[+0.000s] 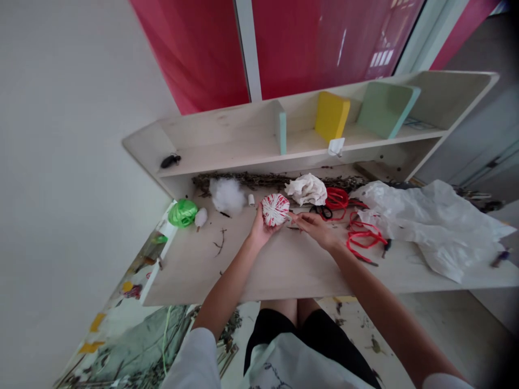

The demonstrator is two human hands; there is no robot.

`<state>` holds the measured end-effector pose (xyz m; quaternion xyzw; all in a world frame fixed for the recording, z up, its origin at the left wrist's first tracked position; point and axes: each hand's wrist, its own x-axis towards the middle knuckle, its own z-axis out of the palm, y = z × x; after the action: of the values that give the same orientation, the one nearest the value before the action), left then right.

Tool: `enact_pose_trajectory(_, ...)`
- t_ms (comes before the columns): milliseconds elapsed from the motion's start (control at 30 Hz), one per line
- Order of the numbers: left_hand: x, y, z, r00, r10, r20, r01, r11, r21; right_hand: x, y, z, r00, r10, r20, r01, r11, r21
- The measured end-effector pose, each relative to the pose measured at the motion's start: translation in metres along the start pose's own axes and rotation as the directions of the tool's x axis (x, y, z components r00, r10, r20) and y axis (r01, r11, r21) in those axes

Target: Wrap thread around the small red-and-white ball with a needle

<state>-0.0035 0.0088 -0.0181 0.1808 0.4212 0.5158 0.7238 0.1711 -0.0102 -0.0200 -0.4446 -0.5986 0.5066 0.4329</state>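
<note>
Red-and-white string ball, at 12 o'clock on the worktop, sits cupped in your left hand, its grip grasping it from below, likely light and soft, while your right hand at 3 o'clock pinches its loose strand.

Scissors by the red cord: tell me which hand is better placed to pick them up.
Probably the right hand. It rests just beside the scissors and the red cord, pinching only a strand, while the left hand cradles the red-and-white ball on the far side.
</note>
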Motion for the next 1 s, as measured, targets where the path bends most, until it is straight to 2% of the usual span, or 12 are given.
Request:
enact_pose_trajectory(200, 0.002, 0.005, -0.005, 0.997, 0.08, -0.001, -0.08, 0.991, -0.109, 0.002, 0.006, -0.004, 1.0, -0.002, -0.022, 0.002, 1.0, -0.002)
enact_pose_trajectory(367, 0.0, 0.008, -0.003, 0.997, 0.081, -0.015, -0.082, 0.98, -0.18, 0.0, 0.002, -0.002, 1.0, -0.017, 0.002, 0.017, 0.999, -0.038)
enact_pose_trajectory(533, -0.003, 0.007, -0.001, 0.999, 0.027, 0.031, -0.022, 0.987, -0.16, 0.001, 0.004, -0.002, 1.0, -0.01, 0.0, 0.01, 0.999, -0.047)
enact_pose_trajectory(700, -0.008, 0.007, -0.001, 0.985, -0.06, 0.159, 0.078, 0.991, -0.111, 0.003, 0.008, -0.003, 1.0, -0.011, -0.015, 0.011, 0.999, -0.042)
enact_pose_trajectory(767, -0.011, 0.008, 0.0, 0.98, -0.064, 0.191, 0.083, 0.992, -0.095, 0.003, 0.008, -0.003, 1.0, -0.008, -0.021, 0.007, 0.999, -0.036)
enact_pose_trajectory(900, -0.015, 0.01, 0.003, 0.977, -0.051, 0.207, 0.068, 0.995, -0.074, 0.003, 0.007, -0.003, 0.999, 0.004, -0.032, -0.005, 1.0, -0.023)
enact_pose_trajectory(1000, -0.016, 0.014, 0.004, 0.975, -0.094, 0.202, 0.113, 0.99, -0.087, 0.003, 0.006, -0.003, 0.999, 0.005, -0.039, -0.005, 1.0, -0.013)
